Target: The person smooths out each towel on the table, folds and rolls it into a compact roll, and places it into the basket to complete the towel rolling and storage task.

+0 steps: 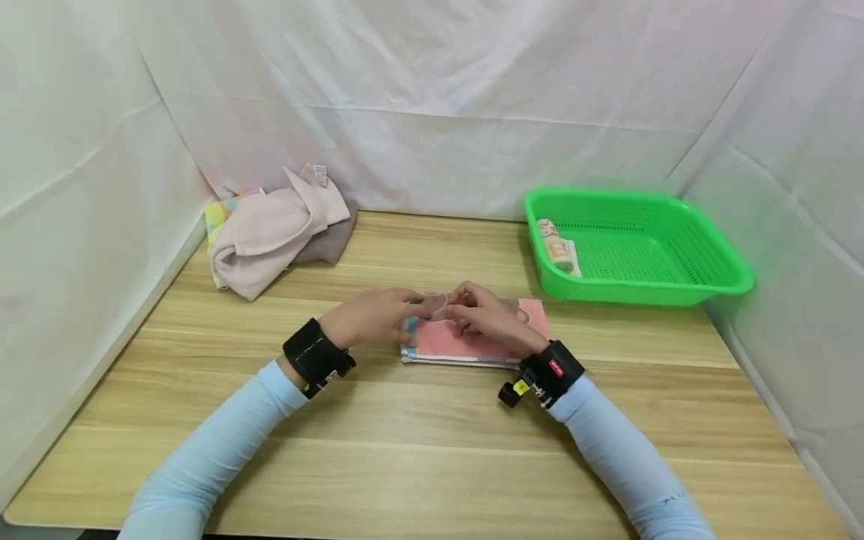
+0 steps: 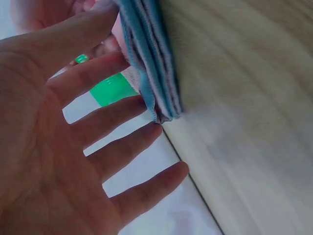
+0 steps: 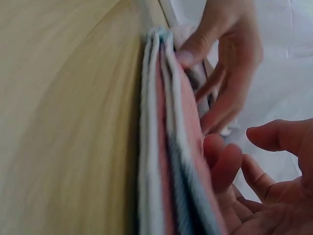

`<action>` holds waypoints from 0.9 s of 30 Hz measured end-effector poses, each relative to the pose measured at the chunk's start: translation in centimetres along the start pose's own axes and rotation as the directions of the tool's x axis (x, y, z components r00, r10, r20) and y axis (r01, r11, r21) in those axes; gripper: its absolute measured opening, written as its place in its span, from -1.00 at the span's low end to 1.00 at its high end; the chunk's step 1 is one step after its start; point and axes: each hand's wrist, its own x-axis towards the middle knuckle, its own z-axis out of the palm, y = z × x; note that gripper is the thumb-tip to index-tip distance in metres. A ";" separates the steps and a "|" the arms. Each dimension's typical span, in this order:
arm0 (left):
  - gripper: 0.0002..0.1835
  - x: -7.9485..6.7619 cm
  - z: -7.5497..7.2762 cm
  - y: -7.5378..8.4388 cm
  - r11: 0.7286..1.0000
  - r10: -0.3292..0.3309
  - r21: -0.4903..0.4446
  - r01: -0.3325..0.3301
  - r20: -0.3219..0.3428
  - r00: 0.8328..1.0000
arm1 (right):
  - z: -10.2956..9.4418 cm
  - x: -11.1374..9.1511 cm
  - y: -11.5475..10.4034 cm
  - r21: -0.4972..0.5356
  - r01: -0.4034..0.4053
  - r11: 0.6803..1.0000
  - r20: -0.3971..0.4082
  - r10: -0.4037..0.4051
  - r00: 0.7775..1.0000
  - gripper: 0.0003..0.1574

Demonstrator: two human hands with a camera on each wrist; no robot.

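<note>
A folded towel, pink with blue and grey-brown patches, lies flat on the table in front of me. At its left end is my left hand, fingers spread and nearly straight; in the left wrist view they reach the blue layered edge. My right hand is over the towel's middle, its fingers loosely bent against the top. In the right wrist view a gap shows between that thumb and forefinger, and the towel's stacked layers run along beside the hand.
At the back right stands a green plastic basket with a rolled towel along its left wall. A heap at the back left has a pale pink cloth, a grey-brown cloth and a yellow patterned cloth. White sheeting encloses the wooden table.
</note>
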 end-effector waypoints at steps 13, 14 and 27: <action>-0.49 -0.1 0.5 -0.5 0.999 -0.030 -0.010 0.030 0.045 0.999 | -6.8 -4.8 2.5 -0.525 0.119 0.843 -0.080 -0.187 0.979 -0.80; -0.49 -0.1 0.5 -0.5 1.000 -0.025 -0.013 0.025 0.039 0.999 | -7.1 -5.1 2.5 -0.611 0.161 0.775 -0.049 -0.241 0.969 -0.83; -0.45 -0.2 -0.1 -1.2 0.986 -0.127 0.107 0.130 -0.038 0.991 | -6.9 -6.3 2.6 -0.859 0.351 0.373 0.213 -0.364 0.907 -0.73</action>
